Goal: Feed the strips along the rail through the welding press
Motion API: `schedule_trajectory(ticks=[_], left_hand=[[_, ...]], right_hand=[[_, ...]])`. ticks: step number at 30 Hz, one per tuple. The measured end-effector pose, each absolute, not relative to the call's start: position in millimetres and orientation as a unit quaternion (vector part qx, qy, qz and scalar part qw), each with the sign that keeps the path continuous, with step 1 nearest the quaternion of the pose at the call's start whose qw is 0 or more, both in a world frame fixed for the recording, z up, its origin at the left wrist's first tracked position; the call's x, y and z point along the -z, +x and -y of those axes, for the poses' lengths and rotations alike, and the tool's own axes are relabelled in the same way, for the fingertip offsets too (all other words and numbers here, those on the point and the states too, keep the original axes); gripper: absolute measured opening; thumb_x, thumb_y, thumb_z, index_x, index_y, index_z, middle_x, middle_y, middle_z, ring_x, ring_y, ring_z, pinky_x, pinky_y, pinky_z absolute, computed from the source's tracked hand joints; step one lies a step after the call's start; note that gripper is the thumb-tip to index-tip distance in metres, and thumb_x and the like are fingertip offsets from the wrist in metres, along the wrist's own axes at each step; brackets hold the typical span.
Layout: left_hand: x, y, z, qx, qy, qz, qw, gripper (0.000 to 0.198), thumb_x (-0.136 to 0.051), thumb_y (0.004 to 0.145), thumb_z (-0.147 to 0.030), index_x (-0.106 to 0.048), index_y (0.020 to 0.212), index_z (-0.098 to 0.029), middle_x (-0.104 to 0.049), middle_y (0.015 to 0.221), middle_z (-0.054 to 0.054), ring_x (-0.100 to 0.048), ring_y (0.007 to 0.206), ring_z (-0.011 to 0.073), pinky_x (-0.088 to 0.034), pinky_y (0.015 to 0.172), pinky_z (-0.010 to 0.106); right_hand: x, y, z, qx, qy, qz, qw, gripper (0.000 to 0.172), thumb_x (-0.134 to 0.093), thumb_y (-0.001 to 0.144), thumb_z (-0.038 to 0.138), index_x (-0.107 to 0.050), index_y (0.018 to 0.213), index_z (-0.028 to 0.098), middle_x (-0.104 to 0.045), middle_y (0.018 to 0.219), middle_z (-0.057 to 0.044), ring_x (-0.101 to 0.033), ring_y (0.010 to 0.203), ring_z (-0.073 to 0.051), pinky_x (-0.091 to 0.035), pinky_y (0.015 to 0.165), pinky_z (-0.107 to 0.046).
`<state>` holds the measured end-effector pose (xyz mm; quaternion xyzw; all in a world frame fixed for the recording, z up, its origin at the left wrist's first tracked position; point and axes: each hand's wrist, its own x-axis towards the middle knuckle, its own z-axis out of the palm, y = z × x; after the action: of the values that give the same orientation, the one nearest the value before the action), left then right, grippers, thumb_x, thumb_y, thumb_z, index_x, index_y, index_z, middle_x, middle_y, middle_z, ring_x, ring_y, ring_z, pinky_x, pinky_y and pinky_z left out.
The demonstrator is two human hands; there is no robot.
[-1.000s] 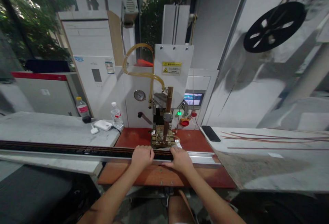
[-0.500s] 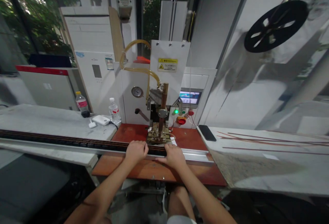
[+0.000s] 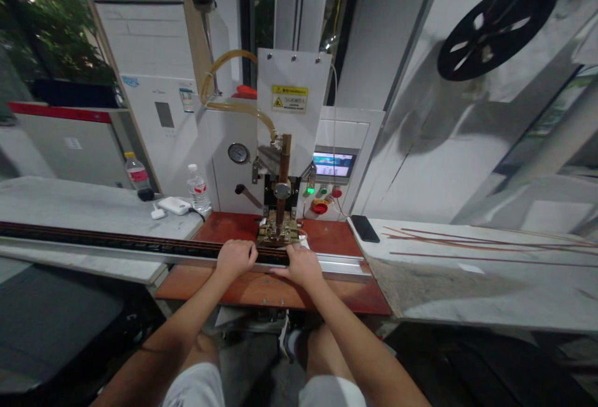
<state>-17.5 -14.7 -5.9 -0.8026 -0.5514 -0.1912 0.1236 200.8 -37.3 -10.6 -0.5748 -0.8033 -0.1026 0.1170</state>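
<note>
Long dark strips with brown edges [image 3: 116, 242] lie along a silver metal rail [image 3: 343, 265] that crosses in front of a press machine [image 3: 292, 89]. My left hand [image 3: 237, 257] is closed over the strips, just left of the machine's brass-coloured tooling [image 3: 279, 227]. On the other side, my right hand [image 3: 303, 265] grips the strips near their right end, its thumb on the near side. Both hands are close below the tooling, and the fingers on the far side are hidden.
Left of the machine stand a cola bottle [image 3: 139, 176], a clear water bottle [image 3: 199, 190] and a white power bank [image 3: 174, 205]. A black phone [image 3: 365, 229] and several thin brown strips [image 3: 448, 242] lie on the right table. A red-brown board [image 3: 327, 298] supports the rail.
The head view has shifted, so the machine, rail and hands appear higher and farther left. Both hands keep their places on the strips.
</note>
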Motion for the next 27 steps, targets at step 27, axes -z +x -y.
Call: schedule_trajectory(ticks=[27], left_hand=[[5.2, -23.6, 12.8, 0.194, -0.806, 0.543, 0.133, 0.042, -0.03, 0.087, -0.034, -0.066, 0.073, -0.017, -0.068, 0.073, 0.009, -0.06, 0.068, 0.0191, -0.039, 0.069, 0.031]], right_hand=[[7.8, 194.5, 36.6, 0.099, -0.574, 0.803, 0.127, 0.067, -0.037, 0.072, 0.079, -0.053, 0.094, 0.018, -0.061, 0.092, -0.012, -0.058, 0.088, -0.025, -0.042, 0.076, -0.035]])
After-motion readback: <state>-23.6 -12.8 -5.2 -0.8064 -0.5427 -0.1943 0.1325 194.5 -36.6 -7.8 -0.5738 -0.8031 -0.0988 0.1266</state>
